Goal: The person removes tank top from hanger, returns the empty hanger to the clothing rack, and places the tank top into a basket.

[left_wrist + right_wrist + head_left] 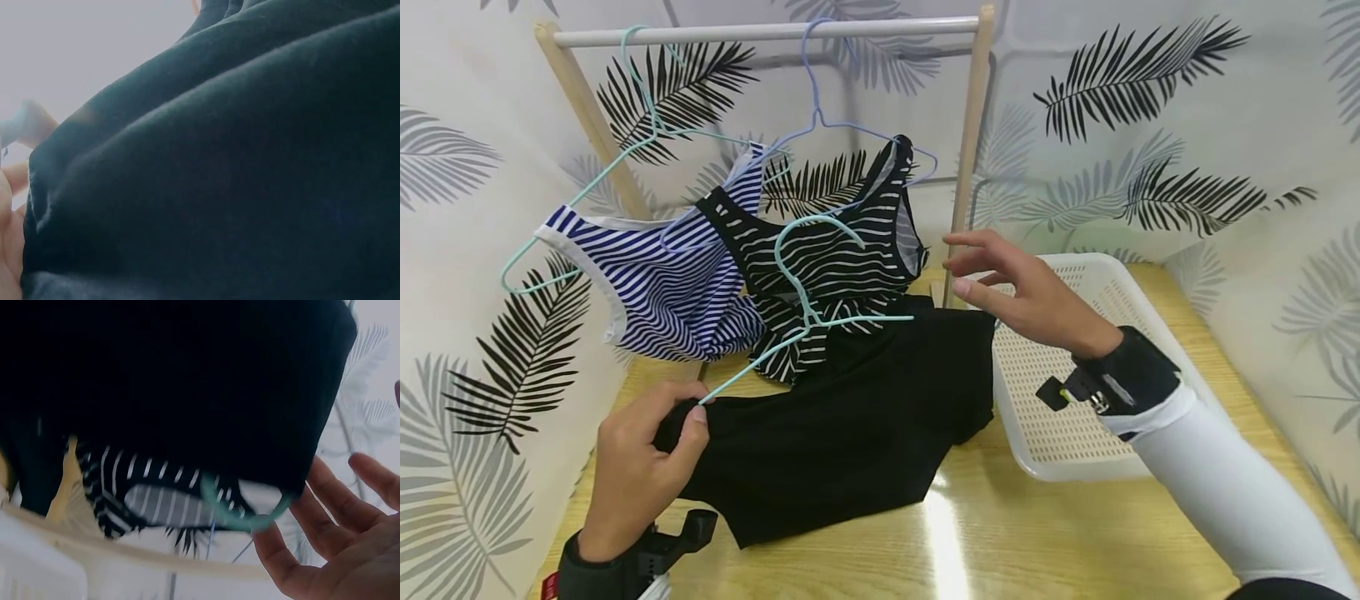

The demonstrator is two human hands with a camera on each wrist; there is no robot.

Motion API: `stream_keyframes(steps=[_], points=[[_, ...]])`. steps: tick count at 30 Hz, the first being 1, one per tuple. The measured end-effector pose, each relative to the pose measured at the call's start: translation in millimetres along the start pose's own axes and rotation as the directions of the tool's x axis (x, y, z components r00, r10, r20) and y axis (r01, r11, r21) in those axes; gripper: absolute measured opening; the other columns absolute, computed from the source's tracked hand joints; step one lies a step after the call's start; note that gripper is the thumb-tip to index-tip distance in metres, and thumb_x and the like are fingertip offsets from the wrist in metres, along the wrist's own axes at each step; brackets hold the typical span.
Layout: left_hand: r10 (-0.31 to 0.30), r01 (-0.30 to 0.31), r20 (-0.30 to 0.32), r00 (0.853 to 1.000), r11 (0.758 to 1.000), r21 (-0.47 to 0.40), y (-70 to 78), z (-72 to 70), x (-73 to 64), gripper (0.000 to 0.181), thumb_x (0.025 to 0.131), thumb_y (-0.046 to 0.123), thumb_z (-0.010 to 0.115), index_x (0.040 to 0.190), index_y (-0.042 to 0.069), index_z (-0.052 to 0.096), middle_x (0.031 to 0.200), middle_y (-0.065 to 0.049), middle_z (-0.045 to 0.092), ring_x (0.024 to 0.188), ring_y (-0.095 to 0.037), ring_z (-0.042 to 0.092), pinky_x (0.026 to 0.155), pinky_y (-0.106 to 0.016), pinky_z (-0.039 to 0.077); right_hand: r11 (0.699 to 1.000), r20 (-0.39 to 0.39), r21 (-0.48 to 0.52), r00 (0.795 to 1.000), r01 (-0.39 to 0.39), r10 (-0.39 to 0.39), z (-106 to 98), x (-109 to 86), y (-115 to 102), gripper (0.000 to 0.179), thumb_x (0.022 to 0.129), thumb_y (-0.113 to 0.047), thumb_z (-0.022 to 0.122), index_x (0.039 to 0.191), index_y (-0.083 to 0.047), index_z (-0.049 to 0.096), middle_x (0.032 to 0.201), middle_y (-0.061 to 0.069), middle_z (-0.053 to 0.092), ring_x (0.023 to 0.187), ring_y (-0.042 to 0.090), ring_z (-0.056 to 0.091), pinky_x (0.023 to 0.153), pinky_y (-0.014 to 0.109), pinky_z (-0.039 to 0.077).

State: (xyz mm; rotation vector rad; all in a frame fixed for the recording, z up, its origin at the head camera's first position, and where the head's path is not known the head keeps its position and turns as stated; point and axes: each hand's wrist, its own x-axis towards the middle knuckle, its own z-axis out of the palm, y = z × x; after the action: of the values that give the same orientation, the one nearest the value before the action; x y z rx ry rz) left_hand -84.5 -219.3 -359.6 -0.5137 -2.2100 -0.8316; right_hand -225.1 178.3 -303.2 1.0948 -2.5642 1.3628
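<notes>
Black fabric dominates the head view: garment (850,417) spread below the rack, mint-green hanger (865,319) across its upper edge. Left hand (643,450) has thumb and fingers clamped on the hanger's left arm. Right hand (1022,287) has thumb and fingers apart, nothing in them, near the garment's right upper corner. In the way: blue-striped tank top (662,275) and black-and-white striped tank top (857,271) on the rack right behind the hook; wooden right post (969,150) just beside the right fingertips; white basket (1045,417) by the garment's right edge. Open room: bare tabletop (1015,533) in front. Left wrist: dark cloth fills most of it, some fingers at left edge, can't tell grip. Right wrist: fingers spread beside the garment's edge and green hook, can't tell if touching.
</notes>
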Motion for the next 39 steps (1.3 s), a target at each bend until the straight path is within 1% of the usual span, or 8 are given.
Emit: stream_keyframes(steps=[5, 12, 17, 22, 27, 31, 34, 39], points=[[-0.008, 0.008, 0.001, 1.000, 1.000, -0.007, 1.5, -0.6, -0.8, 0.017, 0.080, 0.003, 0.057, 0.094, 0.003, 0.067, 0.086, -0.002, 0.066, 0.070, -0.009, 0.054, 0.068, -0.015, 0.042, 0.993, 0.031, -0.062, 0.995, 0.096, -0.094, 12, -9.5, -13, 0.052, 0.092, -0.019, 0.066, 0.140, -0.019, 0.048, 0.129, 0.002, 0.060, 0.118, 0.018, 0.056, 0.098, 0.046, 0.042], [-0.022, 0.022, -0.005, 1.000, 1.000, -0.009, 3.6, -2.6, -5.3, 0.017, 0.079, 0.001, 0.058, 0.094, 0.003, 0.067, 0.087, -0.003, 0.067, 0.073, -0.008, 0.056, 0.073, -0.012, 0.042, 0.959, 0.033, -0.185, 0.976, 0.216, -0.213, 25, -17.2, -16, 0.045, 0.085, -0.018, 0.075, 0.127, -0.012, 0.060, 0.120, -0.001, 0.063, 0.108, 0.013, 0.058, 0.090, 0.035, 0.047], [-0.029, 0.028, -0.029, 0.999, 0.999, -0.022, 7.2, -1.9, -13.5, 0.018, 0.077, 0.000, 0.060, 0.093, 0.004, 0.068, 0.085, -0.003, 0.067, 0.074, -0.005, 0.057, 0.075, -0.012, 0.042, 0.959, 0.006, -0.162, 0.972, 0.231, -0.233, 33, -19.9, -11, 0.030, 0.087, -0.014, 0.072, 0.117, -0.011, 0.067, 0.109, -0.003, 0.066, 0.098, 0.011, 0.059, 0.087, 0.031, 0.047], [-0.041, 0.038, -0.047, 0.998, 0.997, -0.066, 11.3, 2.0, -20.0, 0.019, 0.075, -0.004, 0.061, 0.091, 0.004, 0.068, 0.083, -0.003, 0.066, 0.075, -0.004, 0.057, 0.076, -0.013, 0.043, 0.961, -0.058, -0.157, 0.969, 0.227, -0.239, 36, -23.3, -5, 0.020, 0.088, -0.006, 0.069, 0.107, -0.010, 0.071, 0.100, -0.003, 0.069, 0.090, 0.010, 0.060, 0.082, 0.027, 0.048], [-0.079, 0.077, -0.023, 0.997, 0.993, -0.093, 16.9, 2.9, -22.3, 0.021, 0.076, -0.006, 0.063, 0.092, 0.006, 0.068, 0.083, -0.001, 0.065, 0.074, -0.004, 0.056, 0.073, -0.014, 0.043, 0.957, -0.121, -0.160, 0.958, 0.241, -0.261, 35, -26.1, -3, 0.020, 0.085, -0.002, 0.071, 0.104, -0.010, 0.073, 0.096, -0.003, 0.068, 0.085, 0.009, 0.057, 0.077, 0.024, 0.046], [-0.153, 0.155, 0.020, 0.988, 0.983, -0.100, 23.9, 3.0, -28.8, 0.022, 0.077, -0.006, 0.065, 0.093, 0.009, 0.068, 0.076, 0.004, 0.060, 0.065, -0.004, 0.049, 0.062, -0.018, 0.040, 0.948, -0.145, -0.156, 0.943, 0.278, -0.301, 36, -26.9, -3, 0.022, 0.083, 0.001, 0.072, 0.103, -0.009, 0.074, 0.096, -0.001, 0.068, 0.083, 0.008, 0.057, 0.075, 0.023, 0.046], [-0.196, 0.199, 0.038, 0.980, 0.973, -0.116, 28.2, 5.7, -34.6, 0.022, 0.079, -0.006, 0.067, 0.094, 0.010, 0.068, 0.072, 0.006, 0.057, 0.061, -0.004, 0.046, 0.058, -0.019, 0.039, 0.943, -0.157, -0.150, 0.934, 0.298, -0.321, 37, -26.7, -3, 0.023, 0.082, 0.003, 0.072, 0.102, -0.008, 0.074, 0.096, 0.000, 0.068, 0.083, 0.008, 0.057, 0.075, 0.022, 0.045], [-0.205, 0.213, 0.066, 0.977, 0.966, -0.148, 31.7, 10.6, -35.5, 0.022, 0.083, -0.005, 0.067, 0.100, 0.010, 0.070, 0.079, 0.003, 0.063, 0.065, -0.005, 0.051, 0.062, -0.017, 0.042, 0.941, -0.176, -0.147, 0.928, 0.305, -0.328, 34, -24.7, -1, 0.024, 0.081, 0.004, 0.072, 0.102, -0.007, 0.075, 0.095, 0.000, 0.068, 0.082, 0.008, 0.056, 0.073, 0.022, 0.045]])
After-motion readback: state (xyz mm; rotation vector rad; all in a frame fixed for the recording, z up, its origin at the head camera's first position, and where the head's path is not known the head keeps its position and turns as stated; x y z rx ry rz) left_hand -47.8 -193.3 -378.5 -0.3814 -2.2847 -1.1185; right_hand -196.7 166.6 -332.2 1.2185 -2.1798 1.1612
